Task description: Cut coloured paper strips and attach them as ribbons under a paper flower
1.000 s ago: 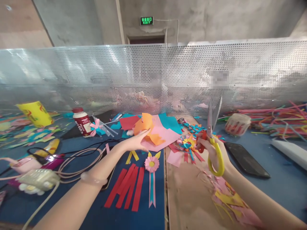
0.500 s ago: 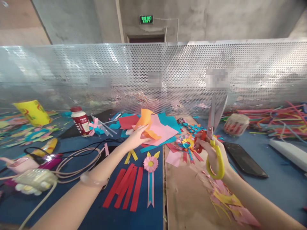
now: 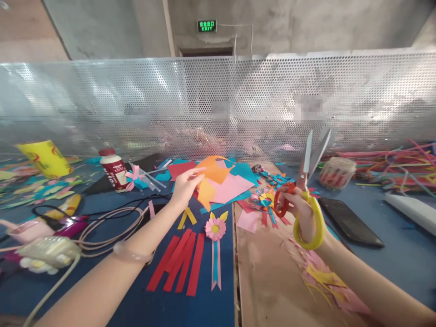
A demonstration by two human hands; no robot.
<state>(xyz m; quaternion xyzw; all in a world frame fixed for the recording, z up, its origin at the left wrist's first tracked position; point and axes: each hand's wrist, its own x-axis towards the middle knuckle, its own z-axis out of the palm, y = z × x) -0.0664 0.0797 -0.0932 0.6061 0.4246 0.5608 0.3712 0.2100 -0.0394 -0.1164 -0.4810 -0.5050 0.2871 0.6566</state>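
Note:
My left hand (image 3: 186,187) pinches a piece of orange paper (image 3: 215,169) above a heap of coloured sheets. Beneath it lie a pink sheet (image 3: 230,188), a red sheet (image 3: 180,170) and blue paper (image 3: 245,171). In my right hand (image 3: 299,206) are scissors (image 3: 307,181) with one red and one yellow handle, their blades spread and pointing up. Several red paper strips (image 3: 184,259) lie nearer to me, beside a pink paper flower (image 3: 215,228) with yellow leaves and a pink and blue ribbon tail. Two small yellow strips (image 3: 187,218) rest above the red ones.
A bottle (image 3: 113,170), a yellow paper roll (image 3: 46,159), cables (image 3: 102,227) and a glue gun (image 3: 64,206) are on the left. To the right are a black phone (image 3: 350,221), a tape roll (image 3: 337,172) and colourful pipe cleaners (image 3: 391,163). A perforated metal screen (image 3: 190,86) stands behind.
The orange paper has been lifted and turned over towards me in my left hand, which has drawn back slightly left. My right hand keeps the opened scissors raised, shifted slightly right.

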